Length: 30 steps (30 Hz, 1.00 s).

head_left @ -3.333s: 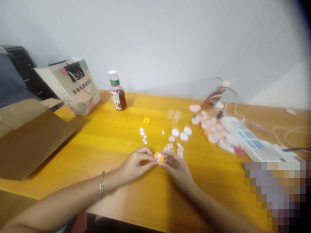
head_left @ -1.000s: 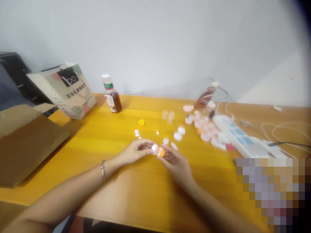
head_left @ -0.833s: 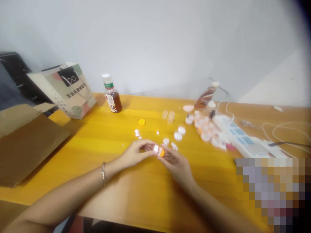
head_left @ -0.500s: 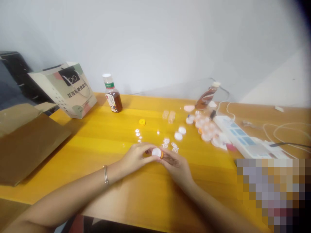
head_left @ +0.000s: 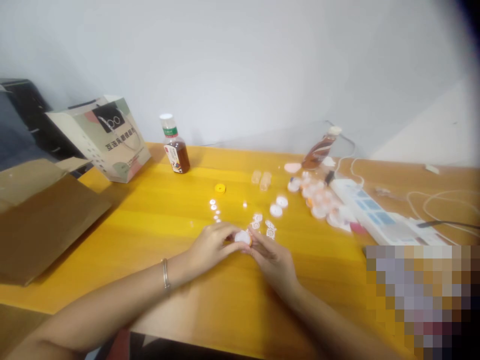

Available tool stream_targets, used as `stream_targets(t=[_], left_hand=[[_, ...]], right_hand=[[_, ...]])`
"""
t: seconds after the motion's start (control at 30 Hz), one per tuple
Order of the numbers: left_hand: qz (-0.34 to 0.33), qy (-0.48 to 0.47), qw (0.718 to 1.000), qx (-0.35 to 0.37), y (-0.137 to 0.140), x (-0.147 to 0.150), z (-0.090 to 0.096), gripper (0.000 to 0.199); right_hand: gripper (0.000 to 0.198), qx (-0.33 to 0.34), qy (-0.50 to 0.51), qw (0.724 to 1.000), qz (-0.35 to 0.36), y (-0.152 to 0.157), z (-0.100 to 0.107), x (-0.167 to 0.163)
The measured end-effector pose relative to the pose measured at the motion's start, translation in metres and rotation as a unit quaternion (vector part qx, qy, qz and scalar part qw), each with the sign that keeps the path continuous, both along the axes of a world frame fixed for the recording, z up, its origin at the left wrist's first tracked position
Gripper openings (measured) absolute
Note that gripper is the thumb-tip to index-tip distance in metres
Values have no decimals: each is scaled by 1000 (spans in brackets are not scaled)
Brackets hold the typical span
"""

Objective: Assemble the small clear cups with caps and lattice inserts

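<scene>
Between the fingertips of both hands is a small round piece [head_left: 243,237] with a white face and an orange edge. My left hand [head_left: 215,241] pinches it from the left, and my right hand [head_left: 273,255] grips its orange side from the right. Just beyond the hands lie white openwork pieces [head_left: 270,229]. Several small white discs [head_left: 213,207] form a line past my left hand, with a yellow round part [head_left: 220,188] behind them. Two larger white discs [head_left: 276,210] rest farther out to the right. Fingers hide part of the held piece.
Clear plastic pieces [head_left: 265,181] lie toward the back. On the right are a pile of white and orange parts [head_left: 318,197], a tilted bottle [head_left: 318,150], a white-and-blue strip [head_left: 371,205] and cables. An upright bottle [head_left: 178,155], paper bag [head_left: 120,140] and cardboard box [head_left: 48,225] stand left.
The held round piece has turned slightly, so less of its orange edge shows. Both hands stay in nearly the same place; the view has shifted a little.
</scene>
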<state>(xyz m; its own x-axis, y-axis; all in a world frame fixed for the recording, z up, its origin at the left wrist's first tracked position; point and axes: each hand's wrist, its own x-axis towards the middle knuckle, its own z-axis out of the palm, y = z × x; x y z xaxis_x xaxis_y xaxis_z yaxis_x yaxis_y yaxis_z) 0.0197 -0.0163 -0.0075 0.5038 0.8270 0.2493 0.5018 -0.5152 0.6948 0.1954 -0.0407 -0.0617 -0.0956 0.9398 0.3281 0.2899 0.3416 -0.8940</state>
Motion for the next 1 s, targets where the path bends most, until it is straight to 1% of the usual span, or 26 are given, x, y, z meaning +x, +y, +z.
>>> stream_targets(t=[0.13, 0.23, 0.33, 0.47, 0.57, 0.67, 0.83, 0.93, 1.0], left_hand=[[-27, 5, 1000, -3, 0, -3, 2, 24], [-40, 3, 999, -13, 2, -5, 2, 25], [-39, 12, 998, -45, 7, -6, 4, 27], [-59, 0, 992, -112, 15, -9, 7, 29], [-71, -1, 985, -156, 19, -11, 10, 32], [-75, 6, 981, -176, 20, -12, 11, 35], [-50, 11, 989, -141, 18, -11, 9, 33], [-27, 0, 989, -147, 17, -10, 6, 36], [-23, -4, 988, -154, 16, -9, 5, 37]], right_hand=[[48, 16, -25, 1000, 8, -2, 3, 3], [44, -8, -10, 1000, 20, -2, 7, 2], [37, -86, 49, 995, 28, 0, 13, -2], [33, -211, 136, 966, 54, 4, 27, -6], [28, -259, 163, 949, 71, 5, 35, -7], [28, -279, 189, 939, 67, 5, 34, -7], [36, -312, 247, 917, 43, 5, 25, -8], [36, -320, 257, 911, 45, 5, 25, -10], [36, -324, 257, 909, 45, 4, 27, -11]])
